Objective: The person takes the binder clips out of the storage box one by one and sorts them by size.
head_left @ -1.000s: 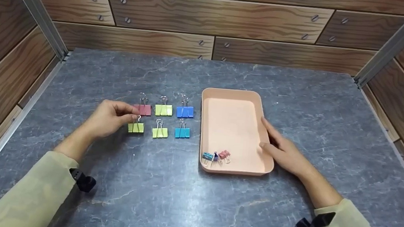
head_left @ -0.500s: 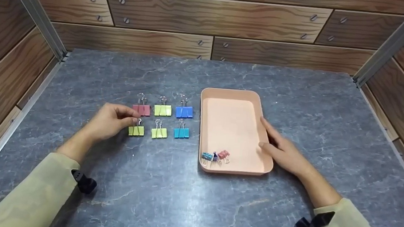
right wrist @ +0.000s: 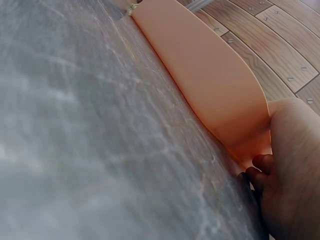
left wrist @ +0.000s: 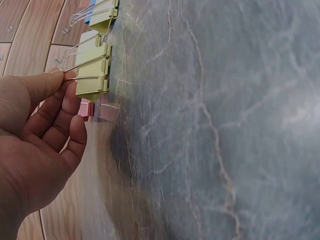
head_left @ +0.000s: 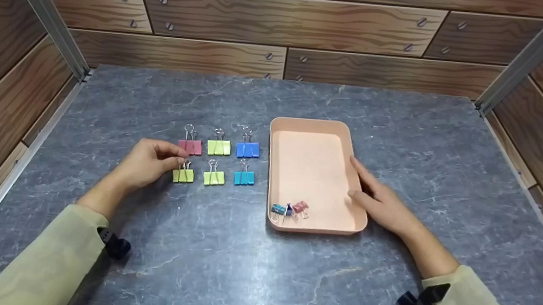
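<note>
My left hand (head_left: 150, 164) pinches the wire handle of a yellow-green binder clip (head_left: 183, 176) at the front left of two rows of clips. In the left wrist view that clip (left wrist: 93, 75) stands upright on the table, its handle between thumb and fingertips. Just behind it is a red binder clip (head_left: 190, 147). My right hand (head_left: 387, 209) grips the right side of a peach tray (head_left: 270, 172), thumb at the rim. The right wrist view shows curled fingers (right wrist: 262, 170) low against the tray's outer wall (right wrist: 205, 75).
Beside the held clip stand a yellow-green clip (head_left: 214, 178) and a teal clip (head_left: 243, 178). Behind them are another yellow-green clip (head_left: 219, 147) and a blue clip (head_left: 247, 149). Small teal (head_left: 278, 209), dark blue (head_left: 288, 210) and pink (head_left: 300, 206) clips lie in the tray's near-left corner.
The left hand has drawn the front-left yellow-green clip slightly toward the person, into line with its row, and then stayed nearly still. The right hand and tray have kept their place.
</note>
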Action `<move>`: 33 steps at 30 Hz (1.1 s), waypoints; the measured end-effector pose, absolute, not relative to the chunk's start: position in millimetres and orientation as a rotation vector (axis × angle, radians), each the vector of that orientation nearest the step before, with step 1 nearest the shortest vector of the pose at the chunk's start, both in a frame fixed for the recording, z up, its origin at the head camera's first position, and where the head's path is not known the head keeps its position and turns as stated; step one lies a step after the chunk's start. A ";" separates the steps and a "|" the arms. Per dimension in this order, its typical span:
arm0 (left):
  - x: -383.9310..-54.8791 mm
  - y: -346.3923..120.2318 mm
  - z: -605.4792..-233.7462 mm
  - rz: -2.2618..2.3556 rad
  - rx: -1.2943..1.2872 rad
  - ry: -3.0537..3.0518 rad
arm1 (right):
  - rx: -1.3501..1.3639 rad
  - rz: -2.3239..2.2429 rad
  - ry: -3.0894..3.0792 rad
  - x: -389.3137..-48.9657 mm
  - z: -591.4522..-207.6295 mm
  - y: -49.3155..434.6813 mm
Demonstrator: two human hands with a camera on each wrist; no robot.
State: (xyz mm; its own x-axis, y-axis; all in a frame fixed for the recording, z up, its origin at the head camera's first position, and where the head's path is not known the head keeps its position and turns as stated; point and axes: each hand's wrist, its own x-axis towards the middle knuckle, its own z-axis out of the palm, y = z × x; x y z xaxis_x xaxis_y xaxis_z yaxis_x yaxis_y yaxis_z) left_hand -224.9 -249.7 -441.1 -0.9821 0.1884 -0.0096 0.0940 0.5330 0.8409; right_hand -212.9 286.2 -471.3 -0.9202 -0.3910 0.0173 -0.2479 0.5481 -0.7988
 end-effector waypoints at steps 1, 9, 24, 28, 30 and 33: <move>-224.9 -249.5 -441.3 1.453 0.245 2.663 | -0.547 -1.312 2.618 -212.9 -471.4 286.2; -225.5 -249.8 -442.9 1.451 0.238 2.667 | -0.552 -1.321 2.608 -212.7 -471.8 286.2; -219.5 -245.1 -420.2 1.505 0.255 2.703 | -0.547 -1.330 2.585 -211.7 -470.5 285.9; -216.6 -238.9 -405.2 1.531 0.302 2.735 | -0.547 -1.325 2.591 -211.8 -471.0 286.3; -216.2 -235.0 -398.5 1.538 0.329 2.743 | -0.549 -1.323 2.596 -212.0 -471.3 286.5; -216.6 -226.9 -390.7 1.521 0.364 2.753 | -0.550 -1.321 2.602 -212.3 -471.4 286.6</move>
State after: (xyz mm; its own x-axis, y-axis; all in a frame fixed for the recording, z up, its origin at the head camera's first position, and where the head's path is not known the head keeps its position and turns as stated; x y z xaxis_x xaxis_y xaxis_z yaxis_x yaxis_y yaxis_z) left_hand -216.6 -226.9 -390.7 -0.9732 0.1879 0.1323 0.2120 0.5121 0.8323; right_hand -212.3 286.6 -471.4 -0.9171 -0.3984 0.0131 -0.2457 0.5389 -0.8057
